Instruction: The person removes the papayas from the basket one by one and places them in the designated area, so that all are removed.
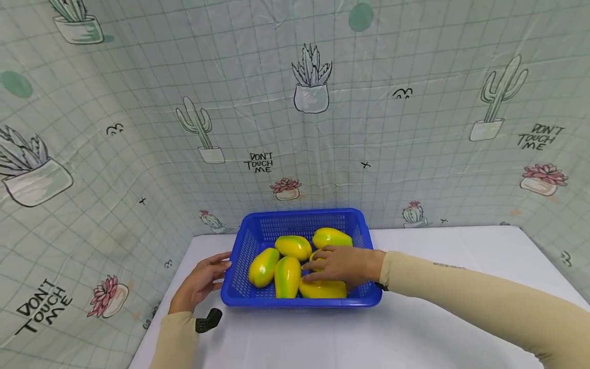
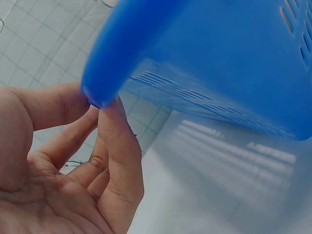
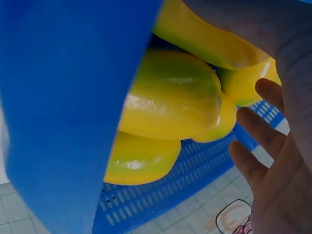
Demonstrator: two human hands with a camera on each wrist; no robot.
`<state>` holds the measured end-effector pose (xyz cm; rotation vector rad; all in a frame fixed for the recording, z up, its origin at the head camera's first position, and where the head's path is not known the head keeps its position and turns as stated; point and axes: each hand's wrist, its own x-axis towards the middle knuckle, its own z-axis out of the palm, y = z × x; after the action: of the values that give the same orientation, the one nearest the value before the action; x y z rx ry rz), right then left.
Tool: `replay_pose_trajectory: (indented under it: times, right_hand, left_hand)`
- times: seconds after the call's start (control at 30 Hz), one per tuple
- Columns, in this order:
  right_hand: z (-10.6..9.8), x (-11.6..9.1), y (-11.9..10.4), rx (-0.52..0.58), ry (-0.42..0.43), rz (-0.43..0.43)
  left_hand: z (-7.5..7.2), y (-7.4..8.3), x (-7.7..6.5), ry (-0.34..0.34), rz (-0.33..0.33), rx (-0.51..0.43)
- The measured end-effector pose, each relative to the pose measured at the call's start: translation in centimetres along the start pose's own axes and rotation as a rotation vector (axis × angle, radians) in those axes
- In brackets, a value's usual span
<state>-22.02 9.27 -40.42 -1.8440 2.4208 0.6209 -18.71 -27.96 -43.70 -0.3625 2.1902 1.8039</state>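
A blue plastic basket (image 1: 301,302) stands on the table with several glossy yellow-and-green papaya-shaped fruits inside. My left hand (image 1: 199,283) is at the basket's left side; in the left wrist view its thumb and index finger (image 2: 119,151) pinch the rim (image 2: 109,63). Over the right half of the basket reaches my right hand (image 1: 338,262), palm down with fingers spread and pointing left. It partly covers a middle fruit and lies just above the front right fruit (image 1: 322,290). In the right wrist view the relaxed fingers (image 3: 261,131) stand apart from the nearest fruit (image 3: 175,95).
A white table top (image 1: 428,328) spreads out in front of the basket and to its right. Behind and to the left hangs a checked cloth (image 1: 369,128) printed with potted plants. The basket's back edge is close to this cloth.
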Motion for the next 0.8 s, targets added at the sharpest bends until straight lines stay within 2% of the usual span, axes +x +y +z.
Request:
replay_pose_trajectory:
  times: [0.43, 0.8]
  right_hand:
    - [-0.3, 0.7, -0.5, -0.08, -0.012, -0.058]
    - [-0.5, 1.4, -1.1, -0.195, -0.062, -0.035]
  left_hand:
    - [0.1, -0.1, 0.1, 0.014, -0.011, -0.003]
    - [0.0, -0.1, 0.2, 0.02, -0.02, -0.01]
